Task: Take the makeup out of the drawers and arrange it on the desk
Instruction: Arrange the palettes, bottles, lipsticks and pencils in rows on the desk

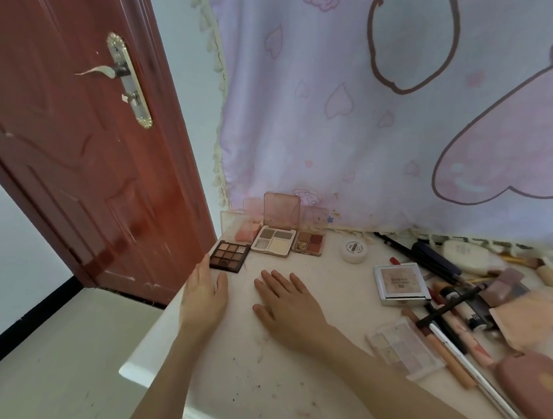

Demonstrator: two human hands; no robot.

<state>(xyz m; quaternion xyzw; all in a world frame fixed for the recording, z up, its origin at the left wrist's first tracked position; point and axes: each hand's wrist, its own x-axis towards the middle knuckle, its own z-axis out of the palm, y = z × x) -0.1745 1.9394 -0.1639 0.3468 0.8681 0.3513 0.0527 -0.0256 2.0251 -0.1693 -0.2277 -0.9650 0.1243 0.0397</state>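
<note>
Soft, even daylight; wide-angle bending at edges, slight overall blur.

Right of the square compact point(401, 284), the heap of pencils and tubes point(452, 311) overlaps so that single items cannot be told apart. The pink case point(543, 387), nearer than the compact, is cut by the lower and right edges. Lettering on the compact and on the white jar point(355, 250) to its left is too small to read. The worktop point(247, 375) is cut off at the bottom edge, as are both forearms.
</note>
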